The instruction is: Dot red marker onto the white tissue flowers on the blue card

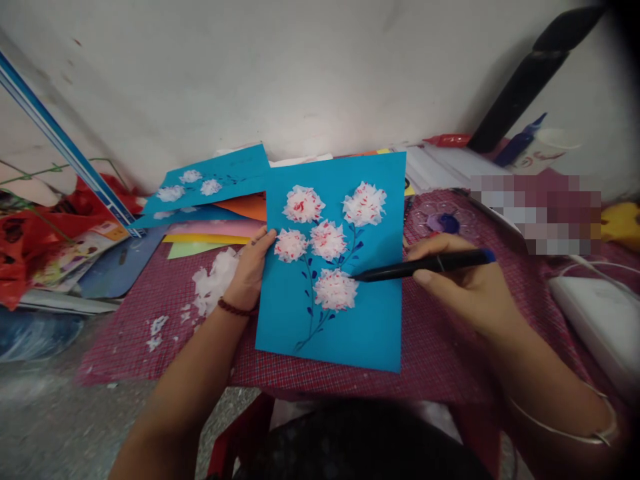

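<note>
At the far left, a red plastic bag (20, 247) lies crumpled beside a printed booklet (83, 250). Next comes a heap of white tissue scraps (215, 280) on the red checked cloth (165, 313) that covers the tabletop. Behind the scraps, a stack of coloured paper sheets (215, 230) carries a second blue card with tissue flowers (210, 177). The left hand (250, 270) rests on the left edge of the blue card (345, 327), fingers pressed together and flat against it, thumb on the card near a flower. The card lies in the middle of the cloth, bearing five white tissue flowers flecked with red (327, 240) on dark blue painted stems. The right hand (465, 283) pinches a black marker (425, 265) between thumb and fingers; its tip touches the card just beside the lowest flower. Behind that hand sits a clear paint palette (443, 220), and at the right edge a white box (600, 320).
</note>
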{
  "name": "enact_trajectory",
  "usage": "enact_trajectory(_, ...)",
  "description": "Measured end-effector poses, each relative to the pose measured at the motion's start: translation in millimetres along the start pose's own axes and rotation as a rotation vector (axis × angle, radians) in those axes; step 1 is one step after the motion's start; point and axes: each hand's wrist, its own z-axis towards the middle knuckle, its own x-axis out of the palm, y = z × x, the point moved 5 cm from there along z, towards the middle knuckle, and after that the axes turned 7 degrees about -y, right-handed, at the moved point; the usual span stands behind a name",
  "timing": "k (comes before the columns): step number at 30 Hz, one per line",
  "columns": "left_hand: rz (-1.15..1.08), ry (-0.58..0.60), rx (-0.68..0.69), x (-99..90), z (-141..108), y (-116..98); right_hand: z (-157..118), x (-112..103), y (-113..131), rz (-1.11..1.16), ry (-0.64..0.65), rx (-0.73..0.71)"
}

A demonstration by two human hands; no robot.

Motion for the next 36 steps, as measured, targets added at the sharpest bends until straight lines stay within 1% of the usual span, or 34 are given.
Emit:
enact_trajectory(4,-0.008,0.011,0.009,0.8,1,-1,-1,-7,-2,0.064,-0.039,0.033)
enact_trajectory(10,-0.002,0.069,0.014,3.9,0,-1,1,-1,2,0.0,-0.009,-0.016)
enact_trajectory(16,0.008,0.065,-0.031,7.0,-6,1,-1,-3,5,-0.011,-0.074,-0.035)
enact_trajectory(23,-0.005,0.099,-0.008,11.3,-8,1,-5,-1,7,-0.092,0.012,-0.074)
enact_trajectory(25,-0.02,0.097,0.007,11.3,-7,0,-6,-2,6,-0.073,-0.005,-0.059)
enact_trajectory(29,-0.048,0.122,0.024,13.3,-9,-1,-6,-7,5,-0.09,-0.112,-0.057)
enact_trajectory(31,-0.055,0.132,0.03,14.7,-11,-2,-7,-7,5,-0.12,-0.118,-0.063)
enact_trajectory(34,-0.044,0.104,0.018,14.7,-13,-4,-7,-4,2,-0.111,-0.069,-0.039)
enact_trajectory(36,-0.036,0.071,0.008,13.6,-13,-4,-7,-5,0,-0.084,-0.092,-0.028)
